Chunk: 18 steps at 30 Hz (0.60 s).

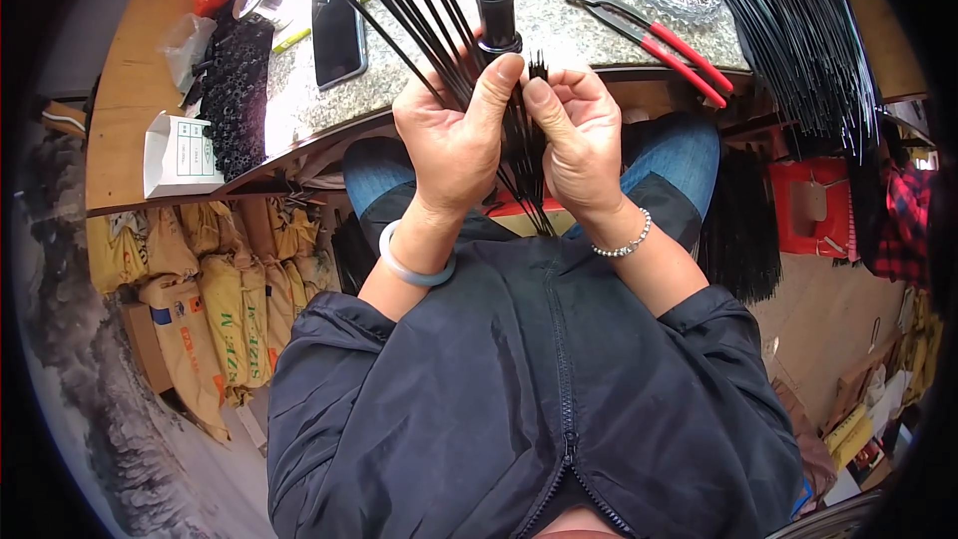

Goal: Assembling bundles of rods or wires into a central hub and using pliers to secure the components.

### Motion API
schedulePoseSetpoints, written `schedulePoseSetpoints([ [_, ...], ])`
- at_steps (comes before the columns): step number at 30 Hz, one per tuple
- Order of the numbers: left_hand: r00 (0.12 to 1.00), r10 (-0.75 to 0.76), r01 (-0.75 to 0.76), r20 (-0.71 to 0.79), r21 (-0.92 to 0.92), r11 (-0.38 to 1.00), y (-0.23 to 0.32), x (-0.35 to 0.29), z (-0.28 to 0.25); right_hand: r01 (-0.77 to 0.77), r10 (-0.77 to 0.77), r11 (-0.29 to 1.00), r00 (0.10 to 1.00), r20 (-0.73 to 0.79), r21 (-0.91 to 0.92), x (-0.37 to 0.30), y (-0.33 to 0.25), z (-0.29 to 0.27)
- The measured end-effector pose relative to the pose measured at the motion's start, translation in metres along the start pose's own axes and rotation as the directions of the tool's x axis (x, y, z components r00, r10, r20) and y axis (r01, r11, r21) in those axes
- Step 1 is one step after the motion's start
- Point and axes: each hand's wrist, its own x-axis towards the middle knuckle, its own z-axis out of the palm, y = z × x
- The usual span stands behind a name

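Observation:
My left hand [451, 135] is closed around a bundle of thin black rods [414, 15], which fan out up and to the left. Right above its thumb stands a black stepped tube [495, 12] with a flared collar; the fingers behind it are hidden. The rods' lower ends run down between my wrists toward my lap. My right hand [582, 140] pinches a small cluster of thin black rod ends [538, 68] between thumb and fingers, close beside the left thumb. Both hands are in front of the table's near edge, above my knees.
On the speckled tabletop [299, 110] lie red-handled pliers [659, 48], a glass dish [689, 10] of small metal parts and a phone [337, 35]. Small black parts [235, 95] and a white box [185, 162] are at left. Long black rods [798, 30] overhang the right edge.

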Motion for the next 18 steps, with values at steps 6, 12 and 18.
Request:
schedulePoseSetpoints([
  [6,1.0,0.008,-0.008,0.001,-0.001,1.0,0.0,0.0,-0.002,-0.081,0.081,0.997,0.997,-0.02,0.021,0.001,-0.001,-0.003],
  [12,1.0,0.019,-0.019,0.023,0.012,1.0,-0.008,-0.003,-0.002,-0.153,0.15,0.985,0.988,0.04,0.074,0.006,-0.006,-0.001],
  [18,0.996,0.093,-0.091,0.015,-0.08,0.993,-0.002,-0.005,0.005,-0.068,0.067,0.995,0.998,0.011,0.072,0.002,-0.014,0.008],
])
